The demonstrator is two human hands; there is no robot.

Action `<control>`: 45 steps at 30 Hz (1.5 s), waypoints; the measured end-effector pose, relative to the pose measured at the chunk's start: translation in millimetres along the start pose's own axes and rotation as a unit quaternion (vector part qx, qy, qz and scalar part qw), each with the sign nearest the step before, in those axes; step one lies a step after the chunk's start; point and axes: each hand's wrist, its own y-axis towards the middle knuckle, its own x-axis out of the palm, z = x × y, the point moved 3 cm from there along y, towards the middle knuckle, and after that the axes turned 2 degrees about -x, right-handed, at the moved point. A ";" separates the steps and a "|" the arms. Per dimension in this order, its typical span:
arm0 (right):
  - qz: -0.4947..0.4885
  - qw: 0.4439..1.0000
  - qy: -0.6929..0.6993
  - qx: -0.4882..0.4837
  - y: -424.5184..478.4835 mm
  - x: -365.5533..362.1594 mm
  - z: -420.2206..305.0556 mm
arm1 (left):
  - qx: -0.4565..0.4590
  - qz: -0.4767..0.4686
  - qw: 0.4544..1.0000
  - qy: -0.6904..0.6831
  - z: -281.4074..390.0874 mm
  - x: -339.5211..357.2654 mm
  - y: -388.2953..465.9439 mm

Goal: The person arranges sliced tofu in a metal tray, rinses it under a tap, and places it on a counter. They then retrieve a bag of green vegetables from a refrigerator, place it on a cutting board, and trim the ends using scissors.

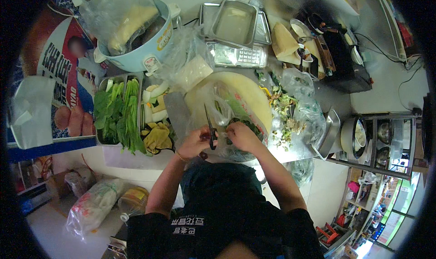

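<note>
In my left hand (195, 142) is a pair of scissors (210, 128) with dark handles, its blades pointing away from me. Just to its right, my right hand (243, 136) pinches the near part of a clear plastic bag (235, 100) printed with red writing. Green leafy vegetables (252, 126) show through the plastic. The bag lies over a round, yellowish chopping board (223, 78). Left of the bag, a wide grey cleaver blade (177, 110) rests flat against the board's edge; its handle is not clearly visible.
Left stand a steel tray of greens (115, 111) and cut vegetables (155, 102), behind them a light-blue pot (136, 59). Vegetable trimmings (285, 112) litter the right side beside a tilted steel tray (328, 133). Stacked trays (235, 22) and a scale (240, 55) sit behind the board.
</note>
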 end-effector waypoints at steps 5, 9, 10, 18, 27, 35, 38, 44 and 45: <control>0.226 0.971 -0.075 -0.025 53.4 -56.1 -26.9 | 0.058 0.027 0.997 0.040 -4.4 -26.9 95.1; 0.171 0.979 -0.076 0.081 96.8 -77.0 -12.2 | 0.092 0.187 0.973 0.101 5.7 -63.9 173.4; 0.059 0.982 -0.119 0.131 106.3 -69.4 -5.5 | 0.103 0.217 0.965 0.101 4.7 -69.8 183.5; 0.080 0.978 -0.147 0.124 118.2 -52.9 11.2 | 0.047 0.234 0.970 0.046 -40.8 -93.4 207.5; 0.128 0.984 -0.069 0.101 78.7 -66.1 -9.4 | -0.103 0.156 0.978 -0.090 -9.6 -97.3 169.0; 0.091 0.986 -0.112 0.087 128.3 -47.7 -4.1 | -0.039 0.067 0.995 -0.055 15.8 -56.0 141.7; 0.074 0.987 -0.143 -0.004 125.6 -43.0 -17.0 | -0.015 0.202 0.973 0.113 1.4 -83.9 167.1; -0.070 0.992 -0.032 -0.099 65.4 -64.9 -47.1 | 0.019 0.227 0.964 0.141 -38.1 -129.5 182.6; -0.076 0.993 -0.024 -0.089 54.5 -67.7 -49.0 | 0.005 0.210 0.963 0.171 -45.6 -130.0 178.1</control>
